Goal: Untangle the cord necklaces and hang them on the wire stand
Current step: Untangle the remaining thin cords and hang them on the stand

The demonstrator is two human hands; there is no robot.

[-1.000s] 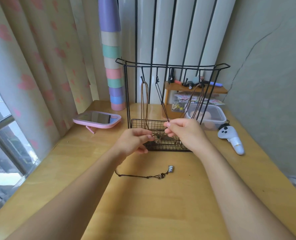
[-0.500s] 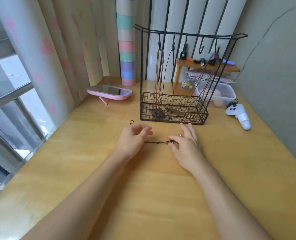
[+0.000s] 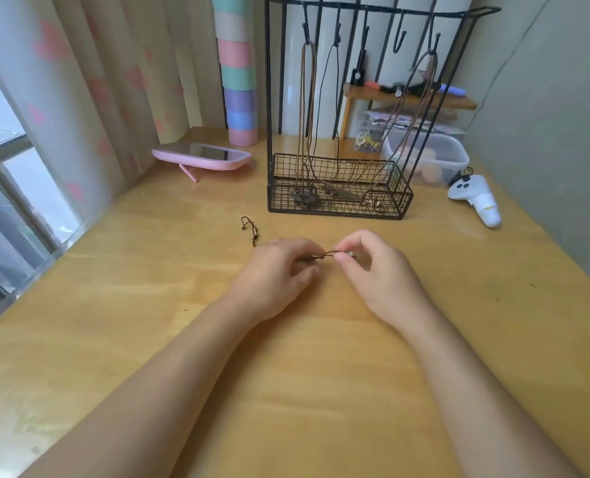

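Pinching cord necklace (image 3: 326, 253), left hand (image 3: 275, 272), right hand (image 3: 376, 267)

Home room: heart-print curtains (image 3: 80, 98), wooden desk (image 3: 148, 305), pink mirror (image 3: 202, 157), window.

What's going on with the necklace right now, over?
Left hand and right hand both pinching the cord necklace, low at the table. Not yet hung. Wire stand just ahead, one hook bare.
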